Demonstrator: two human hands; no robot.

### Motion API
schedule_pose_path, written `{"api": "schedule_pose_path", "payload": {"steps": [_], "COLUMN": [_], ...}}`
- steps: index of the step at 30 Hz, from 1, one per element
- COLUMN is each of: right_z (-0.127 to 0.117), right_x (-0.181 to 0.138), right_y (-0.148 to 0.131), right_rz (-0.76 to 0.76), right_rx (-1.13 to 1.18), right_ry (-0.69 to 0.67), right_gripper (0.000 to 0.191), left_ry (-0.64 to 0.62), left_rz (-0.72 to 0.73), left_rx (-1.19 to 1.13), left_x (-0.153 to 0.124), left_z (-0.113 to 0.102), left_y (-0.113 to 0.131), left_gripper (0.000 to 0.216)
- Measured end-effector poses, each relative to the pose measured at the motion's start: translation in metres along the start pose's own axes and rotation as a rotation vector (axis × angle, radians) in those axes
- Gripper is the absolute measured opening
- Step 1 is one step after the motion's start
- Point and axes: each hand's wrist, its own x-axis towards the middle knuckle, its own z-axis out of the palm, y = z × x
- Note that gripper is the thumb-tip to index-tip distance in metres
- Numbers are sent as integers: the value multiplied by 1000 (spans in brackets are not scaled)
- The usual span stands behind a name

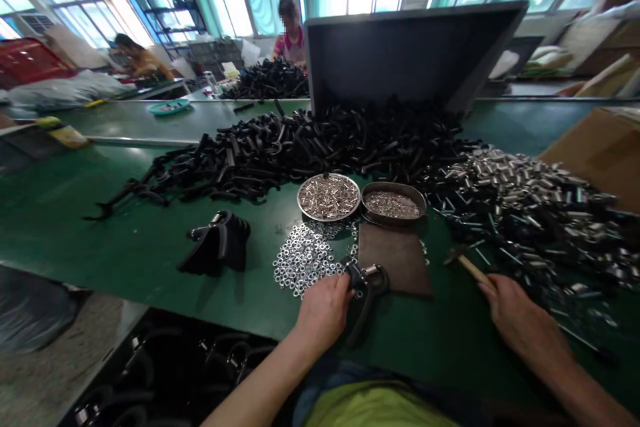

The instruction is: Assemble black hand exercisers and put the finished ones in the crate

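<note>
1. One black lever part (364, 300) is in the lower centre of the frame; its long arm slants from the loop at upper right down to lower left, the free end pointing toward the bottom edge. Its short metal coil lies nearly level, pointing right.
2. One left hand (323, 310) has its grip closed on the clamp end of that part, fingertips pinching from the left.
3. One right hand (525, 320), lower right, has its grip wrapped around a hammer (475, 269). The hammer's long axis slopes from its head at upper left to the handle's end in the fist.
4. One brown square mat (395, 257) lies on the green surface (125, 233), just right of centre; the lever part overlaps its lower left corner in view, but whether they touch I cannot tell.
5. Two containers sit side by side above the mat: a round dish (329, 197) and an oval tin (393, 204), both full of small metal pieces.
6. Countless nuts (303, 259) spread left of the mat; a heap of black parts (295, 147) crosses the middle.
7. Two other people sit in the upper left and top centre.
</note>
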Motion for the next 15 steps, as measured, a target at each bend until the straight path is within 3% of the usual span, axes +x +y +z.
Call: {"api": "schedule_pose_path", "payload": {"steps": [3, 5, 8, 11, 15], "right_z": [-23, -32, -27, -13, -8], "right_x": [-1, -4, -6, -3, 1], "right_y": [-38, -64, -89, -93, -69], "right_rz": [18, -84, -299, -365, -307], "right_rx": [305, 421, 401, 311, 169], "right_ry": [-42, -53, -173, -283, -113], "right_gripper": [46, 49, 47, 45, 46], "left_ry": [-22, -32, -37, -39, -48], "left_rz": [-8, -10, -15, -16, -33], "left_rx": [25, 29, 34, 35, -15], "left_x": [2, 2, 2, 2, 2], "left_z": [12, 12, 9, 10, 6], "left_y": [5, 4, 4, 6, 5], "left_gripper": [23, 23, 22, 22, 21]}}
